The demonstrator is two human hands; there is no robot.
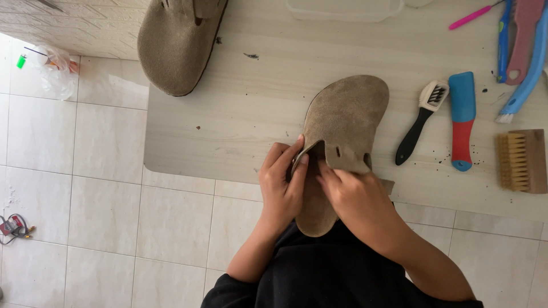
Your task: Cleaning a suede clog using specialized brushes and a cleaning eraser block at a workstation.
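Suede clog [342, 122], tan and round-toed, is held at the near edge of the bench [240, 114], its toe resting on the pale surface and its heel hanging past the edge toward the person's lap. The left hand [281, 188] is clamped on the rim of the opening, fingers pinching the suede. The right hand [357, 197] is closed on the strap by the buckle holes, just beside the left. Because only the toe is supported, a hard tug on the strap could be expected to drag the clog off the edge. A twisted pull might crease or tear the suede at the holes. A second clog [177, 43] overhangs the far left edge and could be knocked to the tiled floor [85, 188]. Brushes [451, 120] lie well apart on the right.
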